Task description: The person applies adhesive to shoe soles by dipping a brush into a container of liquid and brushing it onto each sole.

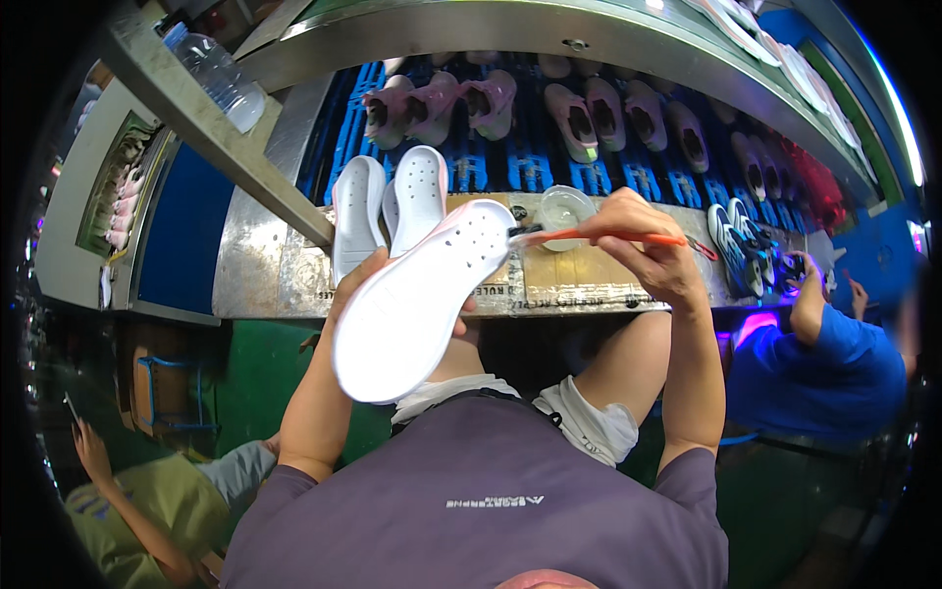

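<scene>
My left hand is closed around a white shoe sole, holding it tilted above the bench edge, with fingertips showing at its right side. Small dark holes dot the sole's far end. In my right hand is a brush with an orange handle. Its dark bristles are at the sole's upper right rim; whether they touch is hard to tell. Just beyond the brush stands a clear round tub, its contents pale. More white soles lean together behind the held one.
Rows of pink shoes rest on a blue slatted conveyor behind the bench. A metal post slants in at left, near a water bottle. Blue-and-white shoes stand at right, near a person in blue.
</scene>
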Tool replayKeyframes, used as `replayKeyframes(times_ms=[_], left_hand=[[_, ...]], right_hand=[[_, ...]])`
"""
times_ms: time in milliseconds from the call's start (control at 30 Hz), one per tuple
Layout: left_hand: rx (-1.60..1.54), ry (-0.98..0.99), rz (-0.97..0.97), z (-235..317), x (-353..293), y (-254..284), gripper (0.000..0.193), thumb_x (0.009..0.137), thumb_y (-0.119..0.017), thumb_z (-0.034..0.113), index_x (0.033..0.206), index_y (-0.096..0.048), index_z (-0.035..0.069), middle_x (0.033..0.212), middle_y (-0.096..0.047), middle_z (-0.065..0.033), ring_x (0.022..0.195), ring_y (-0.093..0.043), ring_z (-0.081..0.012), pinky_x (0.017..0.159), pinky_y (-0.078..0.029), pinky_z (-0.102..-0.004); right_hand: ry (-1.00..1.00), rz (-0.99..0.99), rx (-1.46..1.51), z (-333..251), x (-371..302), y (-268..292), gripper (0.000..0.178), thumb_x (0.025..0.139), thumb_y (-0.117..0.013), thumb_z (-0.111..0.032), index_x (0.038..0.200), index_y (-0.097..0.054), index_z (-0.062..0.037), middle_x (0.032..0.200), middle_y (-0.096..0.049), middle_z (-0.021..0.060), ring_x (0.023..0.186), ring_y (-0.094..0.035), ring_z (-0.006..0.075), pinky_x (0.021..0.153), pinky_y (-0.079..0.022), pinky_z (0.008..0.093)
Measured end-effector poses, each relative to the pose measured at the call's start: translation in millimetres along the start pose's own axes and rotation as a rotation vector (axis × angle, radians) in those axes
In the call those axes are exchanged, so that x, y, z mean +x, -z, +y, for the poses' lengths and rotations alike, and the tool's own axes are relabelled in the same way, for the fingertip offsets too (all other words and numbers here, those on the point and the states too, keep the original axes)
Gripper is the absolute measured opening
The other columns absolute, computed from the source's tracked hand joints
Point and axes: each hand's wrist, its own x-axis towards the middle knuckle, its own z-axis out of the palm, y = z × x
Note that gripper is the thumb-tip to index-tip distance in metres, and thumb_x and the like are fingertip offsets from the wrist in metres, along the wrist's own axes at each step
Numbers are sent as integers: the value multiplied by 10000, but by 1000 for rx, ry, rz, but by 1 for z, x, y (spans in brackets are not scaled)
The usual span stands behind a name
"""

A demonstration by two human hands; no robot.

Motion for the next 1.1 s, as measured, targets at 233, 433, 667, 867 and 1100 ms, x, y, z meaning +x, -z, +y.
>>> replayKeyframes(times_ms=[233,433,667,867,1100], left_hand=[[-369,272,-43,0,7,-13,892,1016,-569,517,1627,-259,-53,1362,-428,-558,1121,-615,-684,802,-648,-635],[-277,207,-146,-3,5,-11,850,1053,-519,495,1625,-249,-73,1363,-404,-556,1209,-583,-658,801,-684,-528],[394,-55,40,2,22,-18,1094,867,-774,472,1689,-193,43,1462,-549,-322,1252,-663,-454,1022,-587,-589],[869,-150,152,1,33,-30,1373,753,-863,539,1715,-25,32,1738,-232,-169,1576,-311,-257,1268,-278,-374],[884,-224,70,4,39,-31,1367,759,-899,416,1714,1,34,1720,-274,-172,1532,-380,-248,1248,-315,-364]], right_hand=[[-5,-127,28,3,19,-4,120,943,-746,-104,1026,-784,-27,951,-740,81,910,-635,233,865,-497,367],[-153,4,25,14,5,-9,152,980,-727,-139,1035,-782,-9,948,-750,81,898,-647,210,831,-520,351],[-241,76,39,-8,-13,-29,180,980,-726,-141,1069,-785,4,876,-745,90,864,-658,190,794,-521,322],[-238,55,202,-18,-14,-33,146,950,-711,-55,1033,-778,45,875,-743,100,845,-672,190,804,-526,314],[-159,247,103,-11,-9,-38,188,955,-715,-53,1110,-777,32,987,-761,115,917,-667,200,865,-521,336]])
